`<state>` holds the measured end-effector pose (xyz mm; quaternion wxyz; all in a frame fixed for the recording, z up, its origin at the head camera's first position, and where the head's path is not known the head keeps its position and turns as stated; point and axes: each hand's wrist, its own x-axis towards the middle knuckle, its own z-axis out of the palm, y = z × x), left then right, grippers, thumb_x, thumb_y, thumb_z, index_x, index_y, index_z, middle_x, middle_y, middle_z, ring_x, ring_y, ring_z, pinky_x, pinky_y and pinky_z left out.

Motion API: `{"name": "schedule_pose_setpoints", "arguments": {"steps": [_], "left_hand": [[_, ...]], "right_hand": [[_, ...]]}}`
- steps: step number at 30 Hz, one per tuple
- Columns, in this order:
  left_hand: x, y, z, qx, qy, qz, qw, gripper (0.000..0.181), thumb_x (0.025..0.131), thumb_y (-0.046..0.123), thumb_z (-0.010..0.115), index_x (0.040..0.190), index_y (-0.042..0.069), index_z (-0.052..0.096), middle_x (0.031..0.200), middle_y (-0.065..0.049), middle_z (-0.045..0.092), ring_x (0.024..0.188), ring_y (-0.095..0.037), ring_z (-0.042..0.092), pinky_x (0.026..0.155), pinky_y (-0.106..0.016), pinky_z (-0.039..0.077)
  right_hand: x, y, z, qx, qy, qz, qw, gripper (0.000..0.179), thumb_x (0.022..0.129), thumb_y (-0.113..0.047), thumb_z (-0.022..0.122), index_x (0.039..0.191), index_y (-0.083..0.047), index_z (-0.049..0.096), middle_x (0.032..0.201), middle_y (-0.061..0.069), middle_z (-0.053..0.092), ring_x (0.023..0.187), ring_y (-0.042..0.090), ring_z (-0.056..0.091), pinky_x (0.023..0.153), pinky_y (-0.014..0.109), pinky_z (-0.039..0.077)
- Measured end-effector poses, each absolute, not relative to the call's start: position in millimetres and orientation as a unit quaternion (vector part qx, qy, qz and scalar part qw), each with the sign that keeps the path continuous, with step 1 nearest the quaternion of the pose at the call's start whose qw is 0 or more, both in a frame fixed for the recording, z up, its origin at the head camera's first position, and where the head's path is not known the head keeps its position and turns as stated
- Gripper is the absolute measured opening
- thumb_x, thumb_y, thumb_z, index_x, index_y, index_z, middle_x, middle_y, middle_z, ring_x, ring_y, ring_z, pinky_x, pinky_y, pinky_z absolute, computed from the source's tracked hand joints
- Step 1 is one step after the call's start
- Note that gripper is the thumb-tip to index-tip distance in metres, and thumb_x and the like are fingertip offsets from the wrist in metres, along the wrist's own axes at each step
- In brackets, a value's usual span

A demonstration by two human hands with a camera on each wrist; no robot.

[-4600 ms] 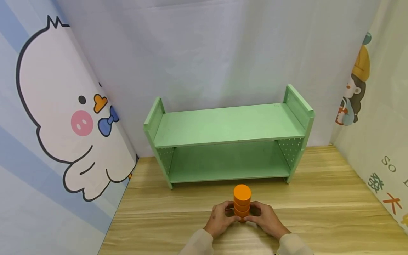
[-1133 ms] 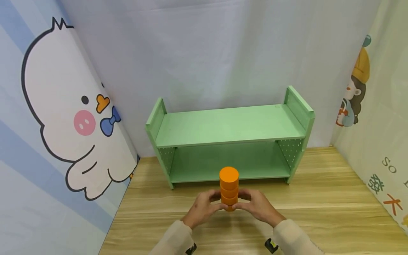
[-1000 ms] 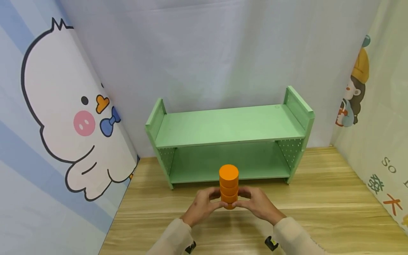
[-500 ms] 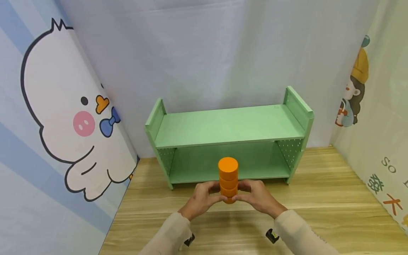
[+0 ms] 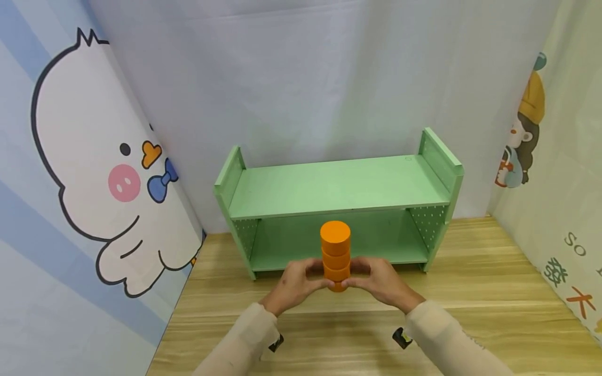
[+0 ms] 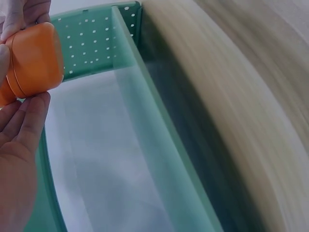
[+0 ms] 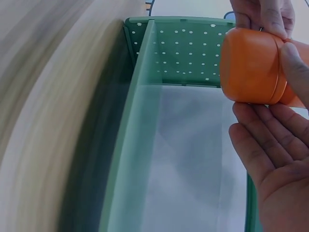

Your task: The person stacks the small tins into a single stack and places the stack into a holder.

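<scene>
Between both hands, a stack of orange cylinders (image 5: 336, 248) stands upright, raised over the table in front of the green shelf. From the left, my left hand (image 5: 295, 282) pinches its lower part between thumb and fingers. My right hand (image 5: 384, 281) does the same from the right, the thumbs nearly meeting at the front. The left wrist view shows the rounded end of the orange stack (image 6: 37, 59) with fingers against its side. In the right wrist view, the orange stack (image 7: 251, 66) lies between the fingers of both hands. Whether the pieces are hollow cannot be told.
Just beyond the hands stands a light green two-tier shelf (image 5: 329, 185) with perforated side panels. It rests on the wood-grain table (image 5: 475, 292). A pale cloth (image 5: 301, 78) hangs behind, and printed cloths flank the left and right. Black wrist straps (image 5: 402, 338) show under the sleeves.
From the table's front middle, the orange stack has been lifted and shifted slightly left, both hands moving with it. Over the last second it has kept rising toward the shelf.
</scene>
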<state>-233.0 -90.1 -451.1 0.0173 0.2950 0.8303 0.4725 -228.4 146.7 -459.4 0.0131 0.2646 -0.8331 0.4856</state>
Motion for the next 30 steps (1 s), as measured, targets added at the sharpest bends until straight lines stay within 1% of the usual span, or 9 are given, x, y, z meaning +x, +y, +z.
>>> {"name": "schedule_pose_setpoints", "arguments": {"steps": [3,7,9,13,16,22,26,30], "left_hand": [[-235,-91,-446,0.295,0.828,0.476,0.024,0.042,0.088,0.016,0.078,0.126,0.003,0.065,0.122,-0.008,0.069,0.106,-0.016,0.068,0.089,-0.022,0.056],[-237,-94,-439,0.302,0.822,0.483,0.023,0.043,0.088,0.018,0.077,0.127,0.004,0.065,0.122,-0.008,0.069,0.107,-0.016,0.068,0.089,-0.023,0.056],[-238,-94,-436,0.308,0.821,0.481,0.014,0.042,0.088,0.018,0.077,0.126,0.004,0.066,0.121,-0.007,0.07,0.108,-0.016,0.068,0.091,-0.025,0.056],[-241,-96,-429,0.318,0.819,0.478,0.008,0.042,0.087,0.016,0.078,0.125,0.004,0.066,0.121,-0.007,0.07,0.11,-0.017,0.067,0.095,-0.034,0.056],[-243,-96,-424,0.323,0.819,0.474,0.006,0.041,0.086,0.015,0.078,0.124,0.003,0.066,0.121,-0.007,0.07,0.111,-0.017,0.067,0.096,-0.037,0.056],[-247,-97,-415,0.325,0.828,0.457,0.002,0.042,0.086,0.016,0.078,0.124,0.003,0.066,0.121,-0.007,0.07,0.112,-0.018,0.066,0.096,-0.031,0.055],[-249,-97,-409,0.322,0.832,0.451,-0.002,0.042,0.087,0.017,0.078,0.124,0.003,0.066,0.122,-0.008,0.069,0.113,-0.02,0.066,0.096,-0.032,0.055],[-250,-97,-402,0.32,0.831,0.455,-0.001,0.041,0.087,0.016,0.078,0.123,0.003,0.066,0.121,-0.008,0.07,0.113,-0.019,0.066,0.097,-0.033,0.054]], "right_hand": [[-230,146,-454,0.27,-0.832,0.484,0.018,0.041,0.086,-0.022,0.08,0.118,0.002,0.069,0.114,0.015,0.072,0.102,0.028,0.07,0.088,0.046,0.058],[-232,144,-447,0.272,-0.829,0.489,0.019,0.042,0.086,-0.022,0.08,0.119,0.001,0.069,0.115,0.015,0.071,0.104,0.03,0.07,0.089,0.049,0.058],[-234,143,-443,0.273,-0.828,0.49,0.022,0.041,0.086,-0.022,0.08,0.119,0.0,0.069,0.115,0.015,0.071,0.105,0.03,0.069,0.089,0.048,0.058],[-236,143,-435,0.273,-0.826,0.492,0.024,0.041,0.085,-0.021,0.081,0.118,-0.001,0.07,0.115,0.013,0.072,0.107,0.03,0.069,0.092,0.048,0.057],[-237,143,-430,0.276,-0.824,0.494,0.027,0.04,0.084,-0.021,0.082,0.117,-0.002,0.071,0.115,0.012,0.072,0.108,0.03,0.068,0.094,0.048,0.056],[-239,143,-422,0.283,-0.824,0.49,0.039,0.039,0.083,-0.019,0.083,0.116,-0.002,0.071,0.114,0.011,0.072,0.108,0.029,0.068,0.095,0.047,0.055],[-242,143,-418,0.293,-0.828,0.475,0.059,0.039,0.083,-0.017,0.082,0.116,0.0,0.071,0.113,0.014,0.072,0.107,0.03,0.069,0.094,0.046,0.056],[-245,142,-413,0.296,-0.832,0.465,0.071,0.039,0.083,-0.016,0.082,0.116,0.001,0.071,0.114,0.015,0.072,0.107,0.031,0.069,0.093,0.045,0.057]]}}
